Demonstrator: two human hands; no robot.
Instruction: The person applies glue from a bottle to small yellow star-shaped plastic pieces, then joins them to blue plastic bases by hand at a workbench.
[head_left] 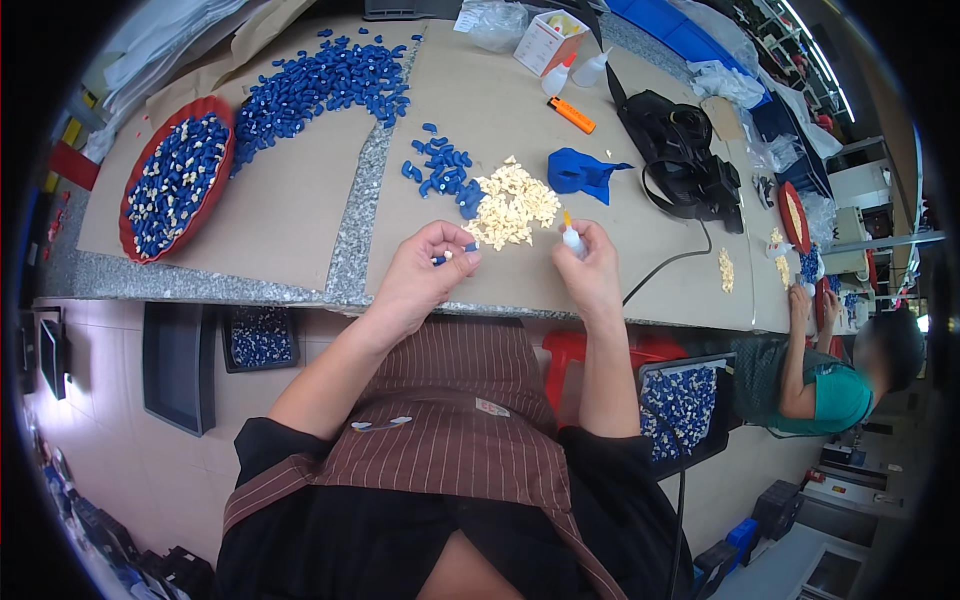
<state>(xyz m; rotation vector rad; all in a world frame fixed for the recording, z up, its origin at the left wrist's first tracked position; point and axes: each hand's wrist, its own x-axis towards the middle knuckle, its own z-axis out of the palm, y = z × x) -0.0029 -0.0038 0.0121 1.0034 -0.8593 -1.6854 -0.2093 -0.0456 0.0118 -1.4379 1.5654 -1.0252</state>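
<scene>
My left hand (420, 272) is closed, pinching a small blue curved piece (471, 247) at the fingertips, with a cream bit showing among the fingers. My right hand (594, 268) grips a small white squeeze bottle (572, 241) with a yellow nozzle, tilted upward and apart from the blue piece. Just beyond both hands lies a heap of small cream pieces (514, 204). Beside its left edge sits a small group of blue curved pieces (438, 166). A crumpled blue cloth (580, 174) rests to the right of the cream heap.
A large blue pile (325, 85) and a red bowl (133, 225) of blue-and-cream pieces are at left. Farther back are an orange cutter-like tool (572, 114), a red-tipped bottle (556, 78) and a box (550, 42). Black straps (670, 130) with a cable lie right; a co-worker (840, 395) sits beyond.
</scene>
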